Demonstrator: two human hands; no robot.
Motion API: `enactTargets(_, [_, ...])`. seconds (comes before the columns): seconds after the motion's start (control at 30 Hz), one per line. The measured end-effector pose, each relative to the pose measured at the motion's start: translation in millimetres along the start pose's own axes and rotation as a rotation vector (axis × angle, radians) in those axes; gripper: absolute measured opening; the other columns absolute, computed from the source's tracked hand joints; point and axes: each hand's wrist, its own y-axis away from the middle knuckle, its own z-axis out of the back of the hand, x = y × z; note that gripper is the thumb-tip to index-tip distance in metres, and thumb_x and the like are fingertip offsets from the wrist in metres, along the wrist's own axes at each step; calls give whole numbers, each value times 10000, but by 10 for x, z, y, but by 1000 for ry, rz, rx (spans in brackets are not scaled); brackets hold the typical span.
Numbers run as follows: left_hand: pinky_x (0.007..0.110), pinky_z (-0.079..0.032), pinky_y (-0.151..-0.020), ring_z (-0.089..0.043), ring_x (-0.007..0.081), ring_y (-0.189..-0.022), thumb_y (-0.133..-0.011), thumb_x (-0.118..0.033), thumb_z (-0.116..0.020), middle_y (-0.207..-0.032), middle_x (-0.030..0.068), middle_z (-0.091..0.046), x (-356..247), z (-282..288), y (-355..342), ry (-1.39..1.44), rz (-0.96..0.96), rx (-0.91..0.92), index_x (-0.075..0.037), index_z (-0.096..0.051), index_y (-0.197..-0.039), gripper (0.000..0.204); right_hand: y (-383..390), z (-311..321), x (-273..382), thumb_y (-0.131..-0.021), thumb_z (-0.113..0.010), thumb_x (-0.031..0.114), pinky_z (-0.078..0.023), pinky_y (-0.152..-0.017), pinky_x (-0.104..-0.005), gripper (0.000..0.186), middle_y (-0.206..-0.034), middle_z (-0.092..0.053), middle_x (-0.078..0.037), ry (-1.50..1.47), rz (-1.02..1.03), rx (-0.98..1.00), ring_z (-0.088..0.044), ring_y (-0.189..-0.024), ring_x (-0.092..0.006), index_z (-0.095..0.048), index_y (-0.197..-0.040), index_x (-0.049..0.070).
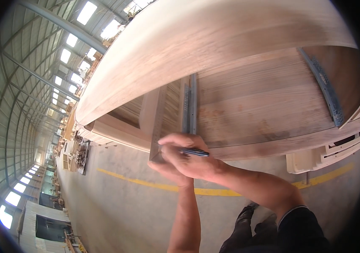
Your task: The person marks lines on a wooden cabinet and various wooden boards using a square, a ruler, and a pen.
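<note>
A long wooden cabinet (213,40) lies across the view, its compartments facing me. My right hand (197,162) is closed round a dark pen (196,152), its fingers at the front end of an upright divider. Under it, my left hand (169,172) grips the lower end of a flat strip with fine marks, which looks like a ruler (157,122), against that divider. The right hand hides part of the left one's fingers and the pen's tip. Just right of the hands, a metal drawer slide (193,103) is fixed along the divider's side.
A second drawer slide (323,86) runs along the right wall of the wide compartment. Pale wooden parts (315,160) stand low at the right. A yellow line (213,192) crosses the concrete floor. Stacked wood (75,156) and a shed-like structure (47,223) are at the left.
</note>
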Motion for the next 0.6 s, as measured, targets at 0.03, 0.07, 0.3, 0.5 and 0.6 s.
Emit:
enactTargets(0.03, [365, -475, -898, -589, 257, -1001, -936, -192, -714, -1122, 157, -549, 27, 46, 4, 120, 21, 22, 75, -461, -1196, 450, 55, 58, 29, -972, -673, 90, -527, -628, -296, 139, -836, -683, -76, 2, -1, 6, -644, -718, -101, -658, -1064, -13])
enactTargets(0.07, [365, -475, -898, -589, 257, -1001, -936, -192, -714, -1122, 157, -549, 13, 86, 22, 122, 23, 19, 75, -461, -1196, 450, 137, 143, 49, -998, -631, 82, -538, -658, -301, 150, -842, -690, -79, 24, -24, -12, -656, -741, -123, -657, -1119, -4])
enactTargets(0.3, [418, -428, -694, -521, 305, -800, -1006, 11, -473, -951, 194, -545, -304, 532, 717, 136, -232, 257, 28, -413, -1136, 144, 892, 1054, 183, -1075, -567, 177, -556, -759, -286, 298, -907, -702, -69, 72, -202, -73, -662, -813, -124, -618, -1288, -25])
enactTargets(0.5, [421, -422, -692, -495, 293, -770, -937, 29, -543, -944, 170, -518, -1011, 343, 1377, 431, -525, 659, -23, -352, -1085, 248, 1400, 1439, 927, -1035, -658, 226, -553, -744, -269, 437, -981, -650, -42, -183, -642, -295, -642, -953, -101, -532, -1370, -26])
enactTargets(0.6, [423, -443, -712, -538, 311, -814, -891, 34, -586, -938, 173, -542, -1369, 310, 1526, 618, -373, 778, -25, -377, -1044, 265, 1605, 1749, 1264, -1020, -679, 259, -577, -735, -288, 499, -1030, -671, -56, -67, -729, -428, -655, -918, -114, -504, -1396, -18])
